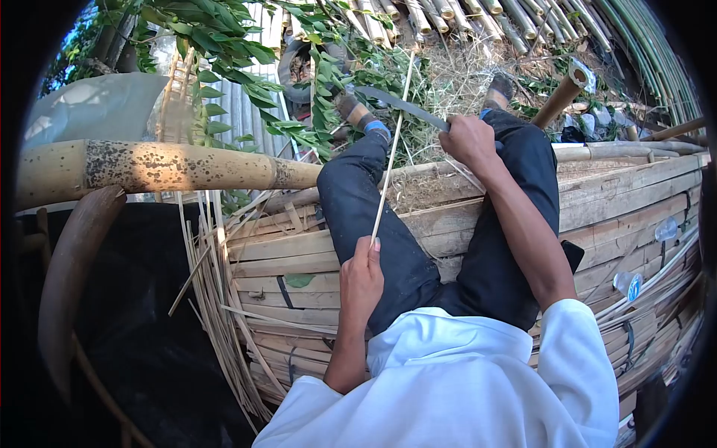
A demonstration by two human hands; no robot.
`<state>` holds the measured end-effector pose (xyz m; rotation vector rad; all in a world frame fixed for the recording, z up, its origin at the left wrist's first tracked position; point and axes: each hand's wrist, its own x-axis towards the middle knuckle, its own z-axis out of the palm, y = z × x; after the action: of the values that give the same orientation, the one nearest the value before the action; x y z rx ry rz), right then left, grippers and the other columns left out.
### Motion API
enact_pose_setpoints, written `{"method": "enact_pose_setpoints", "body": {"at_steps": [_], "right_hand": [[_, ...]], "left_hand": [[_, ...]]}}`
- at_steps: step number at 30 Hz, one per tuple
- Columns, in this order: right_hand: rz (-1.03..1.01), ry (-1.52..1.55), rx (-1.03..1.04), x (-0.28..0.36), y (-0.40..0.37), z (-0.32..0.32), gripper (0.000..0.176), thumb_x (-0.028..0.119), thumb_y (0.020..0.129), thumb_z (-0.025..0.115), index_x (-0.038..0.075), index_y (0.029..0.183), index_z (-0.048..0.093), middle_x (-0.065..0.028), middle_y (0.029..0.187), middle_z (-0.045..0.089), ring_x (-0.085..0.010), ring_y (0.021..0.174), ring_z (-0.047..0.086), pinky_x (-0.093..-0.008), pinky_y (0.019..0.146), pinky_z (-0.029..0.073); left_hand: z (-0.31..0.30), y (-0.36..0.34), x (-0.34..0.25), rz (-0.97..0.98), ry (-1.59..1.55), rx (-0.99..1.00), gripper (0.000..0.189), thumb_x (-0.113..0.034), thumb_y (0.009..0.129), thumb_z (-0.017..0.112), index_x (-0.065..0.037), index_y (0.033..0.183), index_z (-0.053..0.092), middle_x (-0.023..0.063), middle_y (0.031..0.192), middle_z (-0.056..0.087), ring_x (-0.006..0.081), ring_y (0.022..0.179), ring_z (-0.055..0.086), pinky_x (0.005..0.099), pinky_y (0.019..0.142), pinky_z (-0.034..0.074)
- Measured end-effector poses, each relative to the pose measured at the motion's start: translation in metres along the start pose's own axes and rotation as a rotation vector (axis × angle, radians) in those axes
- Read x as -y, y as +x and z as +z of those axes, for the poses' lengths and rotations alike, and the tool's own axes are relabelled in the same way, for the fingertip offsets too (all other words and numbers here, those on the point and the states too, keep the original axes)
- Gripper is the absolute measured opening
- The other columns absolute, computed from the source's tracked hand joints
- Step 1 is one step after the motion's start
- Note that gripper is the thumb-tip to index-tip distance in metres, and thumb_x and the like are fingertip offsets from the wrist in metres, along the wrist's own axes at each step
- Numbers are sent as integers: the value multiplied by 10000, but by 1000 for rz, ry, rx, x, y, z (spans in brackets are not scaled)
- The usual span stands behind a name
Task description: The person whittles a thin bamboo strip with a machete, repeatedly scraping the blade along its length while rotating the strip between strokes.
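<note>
My left hand [361, 281] is closed round the lower end of a thin, pale bamboo strip [393, 145], above my left thigh. The strip points up and slightly right, away from me. My right hand [469, 140] grips the handle of a knife near my right knee. The long, curved grey blade of the knife [407, 107] reaches left, and in this view it crosses the strip near its upper part. Whether blade and strip touch I cannot tell.
I sit on stacked bamboo slats [291, 263]. A thick bamboo pole [179, 166] runs in from the left, beside a bundle of thin strips [216, 321]. Cut bamboo poles [515, 22] lie beyond my feet. Leafy branches [224, 45] hang upper left. A plastic cup [629, 284] lies right.
</note>
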<state>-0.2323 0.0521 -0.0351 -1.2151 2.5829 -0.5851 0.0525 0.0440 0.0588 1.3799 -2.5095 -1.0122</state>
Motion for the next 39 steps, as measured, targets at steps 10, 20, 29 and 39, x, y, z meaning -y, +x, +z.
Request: {"method": "enact_pose_setpoints", "body": {"at_steps": [10, 20, 29, 39], "right_hand": [[-535, 19, 313, 46, -58, 13, 192, 234, 715, 601, 91, 837, 638, -152, 661, 634, -350, 639, 640, -454, 597, 513], [-243, 77, 274, 20, -28, 5, 205, 254, 726, 602, 81, 822, 656, -181, 755, 649, -367, 757, 640, -469, 722, 506], [412, 878, 0, -21, 12, 30, 271, 222, 764, 586, -21, 859, 662, -111, 596, 606, -168, 524, 573, -319, 565, 468], [-320, -50, 402, 53, -50, 30, 215, 250, 700, 610, 67, 799, 663, -169, 684, 638, -346, 702, 646, -449, 658, 513]], "left_hand": [[1, 4, 12, 7, -4, -9, 178, -198, 977, 426, -45, 990, 517, 244, 668, 543, 447, 679, 563, 493, 532, 387], [1, -13, 19, -33, -33, 37, 228, -241, 979, 435, -39, 990, 538, 232, 638, 538, 448, 659, 563, 472, 523, 398], [-8, -13, 47, -181, -215, -174, 242, -225, 991, 416, -9, 966, 523, 70, 578, 431, 157, 503, 451, 336, 495, 365], [-48, -1, 37, -174, -572, -459, 264, -301, 1001, 414, -54, 924, 468, -62, 591, 307, 15, 491, 273, 204, 429, 208]]}}
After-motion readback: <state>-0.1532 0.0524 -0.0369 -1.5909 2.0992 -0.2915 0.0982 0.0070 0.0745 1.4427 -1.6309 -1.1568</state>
